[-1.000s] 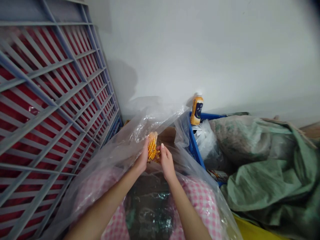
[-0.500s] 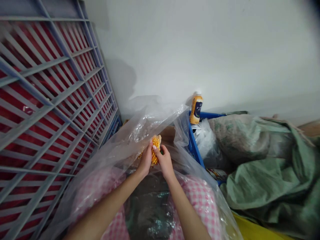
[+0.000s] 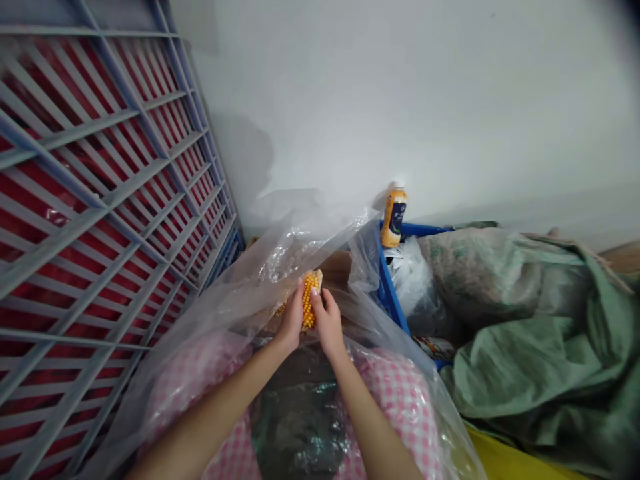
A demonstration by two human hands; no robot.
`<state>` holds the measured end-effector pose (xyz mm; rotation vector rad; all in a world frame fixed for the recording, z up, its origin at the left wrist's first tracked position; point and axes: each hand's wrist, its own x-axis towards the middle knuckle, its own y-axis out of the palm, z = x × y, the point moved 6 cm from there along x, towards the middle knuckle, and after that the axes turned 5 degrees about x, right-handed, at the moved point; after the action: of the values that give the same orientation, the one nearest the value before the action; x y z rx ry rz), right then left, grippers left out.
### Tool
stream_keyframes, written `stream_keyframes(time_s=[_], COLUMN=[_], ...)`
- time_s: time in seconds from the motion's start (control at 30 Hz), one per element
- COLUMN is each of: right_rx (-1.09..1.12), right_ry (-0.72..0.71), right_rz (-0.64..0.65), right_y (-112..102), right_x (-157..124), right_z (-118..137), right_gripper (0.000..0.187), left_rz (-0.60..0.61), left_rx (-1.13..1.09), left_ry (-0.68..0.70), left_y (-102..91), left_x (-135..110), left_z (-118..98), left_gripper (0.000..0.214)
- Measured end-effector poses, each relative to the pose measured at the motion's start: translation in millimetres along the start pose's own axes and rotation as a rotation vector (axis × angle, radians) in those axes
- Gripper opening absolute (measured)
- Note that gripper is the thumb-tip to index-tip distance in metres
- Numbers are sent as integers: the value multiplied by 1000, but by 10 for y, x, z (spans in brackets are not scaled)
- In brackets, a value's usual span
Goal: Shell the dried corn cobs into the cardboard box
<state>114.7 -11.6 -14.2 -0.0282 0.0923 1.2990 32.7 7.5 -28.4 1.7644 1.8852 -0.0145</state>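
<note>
A yellow corn cob point(image 3: 310, 303) is gripped between both hands above the opening of a clear plastic bag point(image 3: 300, 237). At its upper end a pale patch shows where kernels are gone. My left hand point(image 3: 291, 320) is closed along the cob's left side. My right hand point(image 3: 327, 323) closes on it from the right, with the thumb pressed on the kernels. Loose yellow kernels lie just left of my left hand, partly hidden by it. The bag spreads over a lap in pink checked cloth point(image 3: 395, 393). Brown cardboard point(image 3: 337, 267) shows behind the cob.
Stacked grey-blue slatted crates point(image 3: 165, 167) with red contents rise on the left. To the right, a blue crate point(image 3: 393, 293) holds a white plastic bag point(image 3: 407, 273), and an orange bottle point(image 3: 394, 217) stands at its corner. Green sacks point(image 3: 525, 360) fill the far right. A white wall point(image 3: 350, 100) stands behind.
My right thumb has shifted slightly right and up across the cob, leaving more of its kernels visible. Both hands keep hold of the cob in nearly the same place.
</note>
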Motion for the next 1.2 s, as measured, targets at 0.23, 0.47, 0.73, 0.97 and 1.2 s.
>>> stream_keyframes(time_s=[0.23, 0.47, 0.73, 0.97, 1.2], right_rx=[26, 46, 131, 51, 96], right_ry=[3, 39, 18, -41, -3], right_rz=[-4, -35, 53, 119, 114], right_y=[11, -15, -8, 47, 43], right_x=[-7, -29, -42, -49, -34], right_z=[-12, -42, 100, 138, 22], right_gripper=[34, 37, 44, 36, 38], left_rz=[3, 0, 2, -39, -28], left_rx=[-44, -70, -94, -34, -16], left_ry=[-98, -166, -75, -79, -78], left_y=[6, 47, 73, -15, -32], left_x=[-33, -69, -88, -29, -11], left_z=[28, 44, -69, -33, -7], left_gripper=[43, 45, 41, 44, 46])
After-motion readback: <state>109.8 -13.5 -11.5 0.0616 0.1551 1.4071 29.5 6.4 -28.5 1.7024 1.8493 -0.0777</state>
